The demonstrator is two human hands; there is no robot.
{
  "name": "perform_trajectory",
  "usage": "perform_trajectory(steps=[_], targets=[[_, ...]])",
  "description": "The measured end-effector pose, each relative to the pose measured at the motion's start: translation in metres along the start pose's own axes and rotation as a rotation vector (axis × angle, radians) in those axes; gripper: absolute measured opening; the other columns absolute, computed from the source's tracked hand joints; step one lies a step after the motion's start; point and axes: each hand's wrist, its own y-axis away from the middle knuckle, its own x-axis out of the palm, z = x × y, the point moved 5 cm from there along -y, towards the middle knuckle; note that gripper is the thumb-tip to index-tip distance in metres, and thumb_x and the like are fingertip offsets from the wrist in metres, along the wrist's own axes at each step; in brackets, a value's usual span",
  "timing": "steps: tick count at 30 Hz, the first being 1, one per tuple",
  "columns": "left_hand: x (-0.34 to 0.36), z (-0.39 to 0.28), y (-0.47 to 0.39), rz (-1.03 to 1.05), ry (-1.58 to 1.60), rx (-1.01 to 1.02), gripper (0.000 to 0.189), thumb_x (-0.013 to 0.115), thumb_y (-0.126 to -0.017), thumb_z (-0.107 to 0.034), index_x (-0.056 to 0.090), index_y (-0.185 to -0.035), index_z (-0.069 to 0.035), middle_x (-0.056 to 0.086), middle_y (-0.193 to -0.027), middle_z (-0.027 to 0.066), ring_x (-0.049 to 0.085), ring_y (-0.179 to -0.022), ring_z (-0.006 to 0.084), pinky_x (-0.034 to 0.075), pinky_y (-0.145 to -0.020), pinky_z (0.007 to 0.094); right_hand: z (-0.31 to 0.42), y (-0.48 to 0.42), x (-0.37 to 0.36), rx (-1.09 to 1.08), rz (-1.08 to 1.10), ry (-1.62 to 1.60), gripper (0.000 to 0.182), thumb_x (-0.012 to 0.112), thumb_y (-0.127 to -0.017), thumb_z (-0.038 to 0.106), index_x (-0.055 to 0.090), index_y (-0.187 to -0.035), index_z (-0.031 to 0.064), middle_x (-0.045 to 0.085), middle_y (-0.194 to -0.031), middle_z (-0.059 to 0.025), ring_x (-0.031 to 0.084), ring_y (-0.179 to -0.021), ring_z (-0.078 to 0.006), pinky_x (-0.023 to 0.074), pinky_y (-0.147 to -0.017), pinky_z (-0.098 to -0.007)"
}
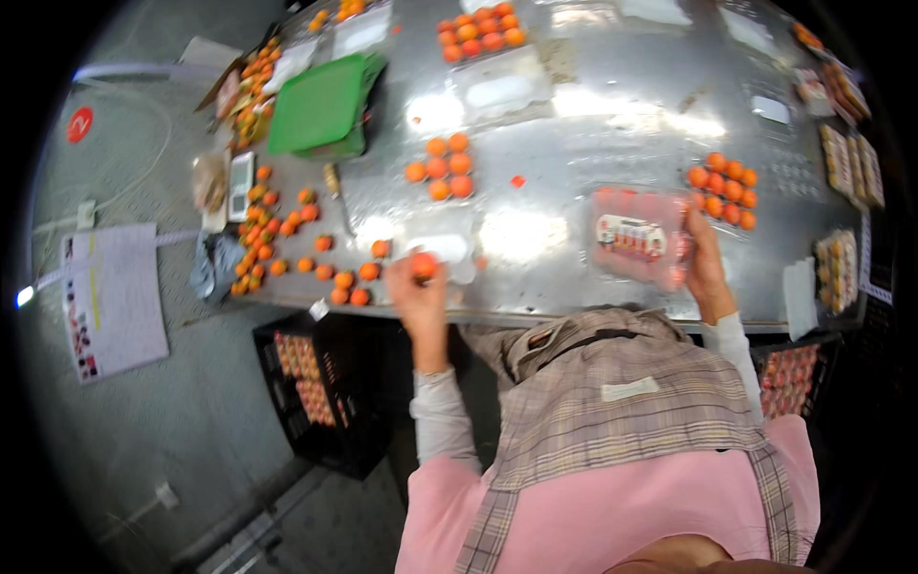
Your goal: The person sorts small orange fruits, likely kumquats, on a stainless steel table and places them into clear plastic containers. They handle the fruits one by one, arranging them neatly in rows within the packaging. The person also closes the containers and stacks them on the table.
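Between the fingers of my left hand (418,294) is a small orange-red fruit (424,265), held over the near edge of the metal table and beside an unfilled clear plastic tray (448,249). My right hand (706,262) grips the right end of a clear plastic clamshell pack (635,233), which bears a printed label and shows red fruit through its walls. Loose fruits (344,280) lie left of my left hand. A block of fruits in rows (448,166) sits beyond the tray, and another block (724,188) lies just beyond my right hand.
On the table's left stand a green crate (319,106), a digital scale (242,185) and a knife-like tool with a wooden handle (332,181). Packed fruit (836,273) lines the right edge. Black crates (323,394) with packs stand under the table. Farther fruit rows (480,32) lie at the back.
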Motion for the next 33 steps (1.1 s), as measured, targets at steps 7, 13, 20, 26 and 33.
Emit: perform_trajectory(steps=[7,13,20,26,33], targets=[[-0.042,0.097,-0.071,-0.244,-0.634,0.137,0.074,0.083,-0.074,-0.017,0.052,-0.139,0.001,0.055,-0.131,0.0256,0.055,-0.117,0.0391,0.049,-0.097,0.0436,0.019,-0.003,0.022,0.012,0.125,0.099,0.053,0.062,-0.103,0.032,0.050,-0.146,0.0035,0.060,-0.135,-0.0035,0.056,-0.123,-0.0134,0.0461,-0.105,-0.0324],[0.071,-0.097,-0.028,0.330,0.328,0.101,0.054,0.080,-0.081,-0.012,0.062,-0.132,-0.004,0.061,-0.137,0.0140,0.056,-0.130,0.0298,0.043,-0.110,0.0401,0.017,-0.004,0.025,0.030,0.120,0.086,0.053,0.060,-0.104,0.031,0.047,-0.147,0.0042,0.060,-0.133,-0.0040,0.059,-0.118,-0.0130,0.0547,-0.096,-0.0327],[0.154,-0.208,0.059,0.768,0.289,0.569,0.096,0.089,-0.064,-0.013,0.046,-0.150,-0.010,0.040,-0.154,0.0202,0.041,-0.140,0.0406,0.040,-0.113,0.0477,-0.004,-0.008,-0.016,0.072,-0.080,-0.227,0.044,0.055,-0.106,0.039,0.058,-0.135,0.0055,0.062,-0.128,-0.0040,0.061,-0.115,-0.0137,0.0546,-0.094,-0.0331],[0.168,-0.206,0.064,0.603,0.220,0.721,0.094,0.086,-0.066,-0.010,0.044,-0.150,-0.007,0.040,-0.154,0.0225,0.043,-0.138,0.0419,0.041,-0.111,0.0473,-0.007,-0.009,-0.022,0.116,-0.120,-0.432,0.039,0.053,-0.107,0.039,0.060,-0.128,0.0078,0.066,-0.122,-0.0051,0.064,-0.111,-0.0163,0.0549,-0.095,-0.0355],[0.149,-0.212,0.065,0.723,0.366,0.382,0.070,0.081,-0.082,-0.017,0.049,-0.143,-0.004,0.063,-0.125,0.0213,0.064,-0.111,0.0362,0.052,-0.093,0.0401,0.024,0.001,0.001,0.189,-0.012,-0.180,0.047,0.061,-0.102,0.043,0.056,-0.136,0.0109,0.063,-0.127,-0.0076,0.065,-0.112,-0.0223,0.0567,-0.092,-0.0384]])
